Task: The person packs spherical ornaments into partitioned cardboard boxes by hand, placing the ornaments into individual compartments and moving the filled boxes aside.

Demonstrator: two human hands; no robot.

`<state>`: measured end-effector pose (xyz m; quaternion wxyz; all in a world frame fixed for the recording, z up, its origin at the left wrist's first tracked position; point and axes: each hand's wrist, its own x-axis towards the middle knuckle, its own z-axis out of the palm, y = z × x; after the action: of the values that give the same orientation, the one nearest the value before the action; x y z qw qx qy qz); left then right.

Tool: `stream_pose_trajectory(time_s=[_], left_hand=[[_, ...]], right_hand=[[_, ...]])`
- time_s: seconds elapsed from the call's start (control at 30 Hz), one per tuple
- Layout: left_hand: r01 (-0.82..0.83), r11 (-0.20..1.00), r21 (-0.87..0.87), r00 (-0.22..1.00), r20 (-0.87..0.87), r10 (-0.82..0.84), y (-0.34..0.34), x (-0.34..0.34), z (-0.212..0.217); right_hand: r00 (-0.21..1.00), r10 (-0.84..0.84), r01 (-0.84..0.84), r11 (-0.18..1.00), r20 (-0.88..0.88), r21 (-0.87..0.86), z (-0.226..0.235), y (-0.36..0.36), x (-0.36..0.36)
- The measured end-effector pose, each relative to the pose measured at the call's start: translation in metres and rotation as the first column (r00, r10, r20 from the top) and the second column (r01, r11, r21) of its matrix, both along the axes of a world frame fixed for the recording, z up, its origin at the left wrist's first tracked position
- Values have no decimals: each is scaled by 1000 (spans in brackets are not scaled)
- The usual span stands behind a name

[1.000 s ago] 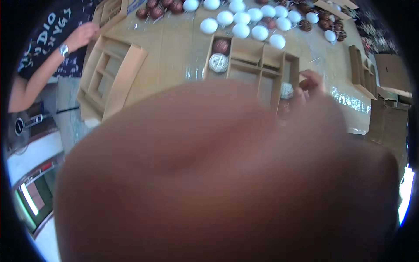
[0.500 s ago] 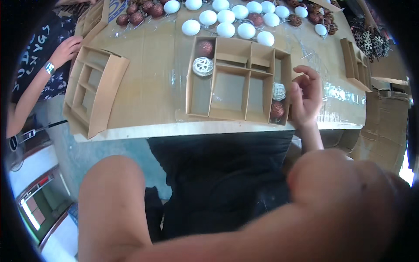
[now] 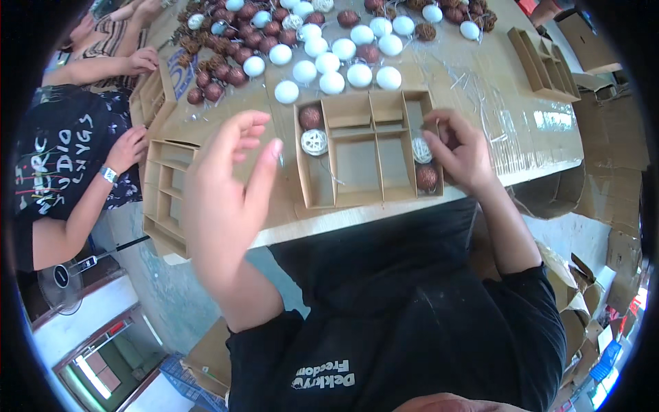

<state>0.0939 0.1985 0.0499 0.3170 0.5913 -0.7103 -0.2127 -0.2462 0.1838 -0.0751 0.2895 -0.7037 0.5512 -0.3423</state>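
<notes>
A shallow cardboard box with several compartments lies at the table's front edge. Its left compartment holds a brown glittery ball and a white openwork ball; its right one holds another white openwork ball above a brown glittery ball. The middle compartments contain no balls. My left hand is raised left of the box, open, with nothing in it. My right hand reaches over the box's right wall, fingers loosely bent and thumb apart, close to the white openwork ball; whether it touches the ball is unclear.
White balls, brown balls and brown rough-textured balls crowd the far table. Another divided box lies at left, one at far right. A co-worker's hand rests at the left.
My left hand has come into view above the table's left part. My right hand has moved from beside the box to over its right wall. The view has shifted, showing more balls.
</notes>
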Motion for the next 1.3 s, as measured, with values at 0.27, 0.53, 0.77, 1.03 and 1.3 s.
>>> stream_pose_trajectory(time_s=[0.27, 0.53, 0.77, 1.03, 1.3], left_hand=[[-50, 975, 215, 959, -263, 107, 27, -15, -116], [-127, 985, 119, 927, -338, 160, 25, -17, -149], [-181, 983, 6, 941, -290, 175, 26, -24, -148], [-116, 987, 111, 814, -560, 158, 23, 22, -108], [-19, 1000, 1, 981, -192, 18, -19, -19, -70]], right_hand=[[994, 103, -101, 994, -42, 53, 27, -38, -4], [972, 150, -185, 963, -181, -197, 28, -152, 30], [858, 121, -239, 954, -499, -180, 45, -165, 61], [980, -199, 200, 963, 26, -179, 45, -32, 19], [980, -191, 169, 944, -50, -285, 36, -15, 23]])
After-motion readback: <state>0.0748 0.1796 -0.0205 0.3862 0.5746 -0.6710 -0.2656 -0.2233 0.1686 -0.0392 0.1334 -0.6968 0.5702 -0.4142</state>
